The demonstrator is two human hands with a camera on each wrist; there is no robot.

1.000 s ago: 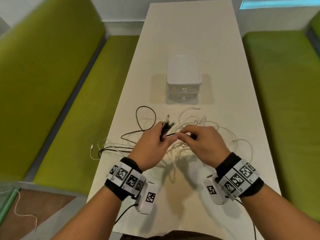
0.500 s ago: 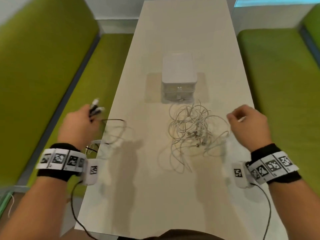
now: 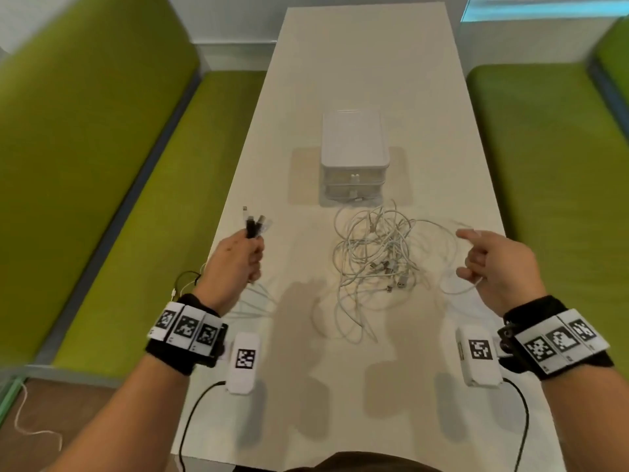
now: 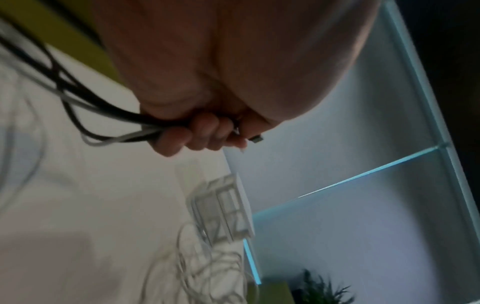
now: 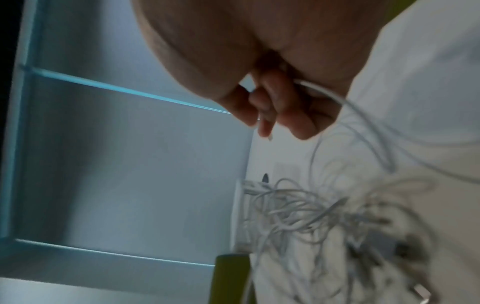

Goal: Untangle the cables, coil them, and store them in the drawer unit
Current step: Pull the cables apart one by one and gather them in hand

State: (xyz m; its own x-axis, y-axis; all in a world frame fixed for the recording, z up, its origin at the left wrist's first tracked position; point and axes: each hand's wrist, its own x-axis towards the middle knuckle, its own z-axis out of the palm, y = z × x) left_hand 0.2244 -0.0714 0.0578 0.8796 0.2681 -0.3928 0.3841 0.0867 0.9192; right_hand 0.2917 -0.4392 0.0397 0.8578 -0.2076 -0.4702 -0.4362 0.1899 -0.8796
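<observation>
A tangle of white cables [image 3: 374,253] lies on the white table [image 3: 357,63] just in front of the small white drawer unit [image 3: 354,158], whose two drawers are closed. My left hand [image 3: 238,257] is raised at the table's left edge and grips a bundle of black and white cables [image 3: 253,224] with the plugs sticking up; in the left wrist view the bundle of cables [image 4: 109,123] trails from the curled fingers. My right hand [image 3: 490,264] is right of the tangle and holds one white cable [image 5: 337,98] that runs into the tangle of cables [image 5: 298,205].
Green padded benches [image 3: 143,199] run along both sides of the table. The drawer unit [image 4: 223,207] shows in the left wrist view. A plant [image 4: 319,288] stands by the far wall. The near half of the table bears only shadows.
My hands pulled apart from the middle: the left carried the black and white bundle to the left, then back inward and upright. The right drew a white cable out to the right.
</observation>
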